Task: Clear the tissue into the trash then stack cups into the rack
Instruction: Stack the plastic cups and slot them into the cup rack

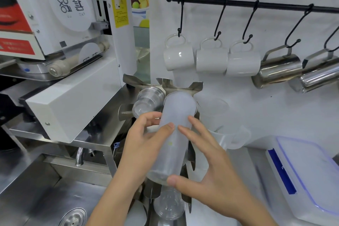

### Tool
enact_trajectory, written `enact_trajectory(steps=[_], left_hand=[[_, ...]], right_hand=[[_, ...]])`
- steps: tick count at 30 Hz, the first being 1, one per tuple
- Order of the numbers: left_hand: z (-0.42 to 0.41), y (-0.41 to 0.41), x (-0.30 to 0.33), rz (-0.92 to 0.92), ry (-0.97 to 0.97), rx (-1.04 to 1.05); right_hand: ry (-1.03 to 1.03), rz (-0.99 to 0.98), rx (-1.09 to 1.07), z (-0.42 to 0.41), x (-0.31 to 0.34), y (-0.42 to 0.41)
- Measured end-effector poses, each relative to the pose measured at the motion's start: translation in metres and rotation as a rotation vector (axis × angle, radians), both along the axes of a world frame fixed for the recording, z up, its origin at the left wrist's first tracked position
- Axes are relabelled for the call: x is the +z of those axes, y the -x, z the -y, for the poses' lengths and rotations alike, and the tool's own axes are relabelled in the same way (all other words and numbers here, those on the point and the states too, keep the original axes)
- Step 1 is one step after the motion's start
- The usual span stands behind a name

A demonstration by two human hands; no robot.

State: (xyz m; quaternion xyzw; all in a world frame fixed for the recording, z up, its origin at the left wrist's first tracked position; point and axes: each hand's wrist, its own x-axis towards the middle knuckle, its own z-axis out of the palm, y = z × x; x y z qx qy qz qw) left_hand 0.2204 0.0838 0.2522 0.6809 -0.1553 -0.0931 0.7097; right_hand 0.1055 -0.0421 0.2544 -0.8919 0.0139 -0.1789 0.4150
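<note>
A tall stack of frosted plastic cups (pixel 176 126) lies tilted in the middle slot of the steel cup rack (pixel 179 85). My left hand (pixel 145 145) grips the stack from the left, thumb across its front. On the right, my right hand (pixel 207 169) holds the same stack, thumb under its base and fingers on its side. Clear cups (pixel 148 101) sit in the rack's left slot. Another clear cup (pixel 168 205) rests in a lower slot. No tissue or trash bin is in view.
A white sealing machine (pixel 73 60) stands at the left above a steel sink (pixel 55 198). White mugs (pixel 211 60) and steel pitchers (pixel 278 69) hang from a black rail (pixel 256 3). A lidded plastic box (pixel 304 176) sits at the right, and a white jug (pixel 229 137) stands behind my right hand.
</note>
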Motion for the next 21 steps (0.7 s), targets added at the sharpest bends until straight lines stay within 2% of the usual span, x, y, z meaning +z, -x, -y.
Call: enact_trajectory(steps=[8,13,21], left_hand=[[-0.02,0.007,0.004,0.169,0.12,-0.088],[-0.021,0.007,0.003,0.266,0.188,-0.102],[-0.005,0.001,0.008,0.236,0.178,0.066]], right_hand=[[-0.283,0.22,-0.022,0.004,0.003,-0.007],[-0.365,0.37,-0.118,0.007,0.01,-0.015],[-0.419,0.415,-0.256,0.01,0.015,-0.039]])
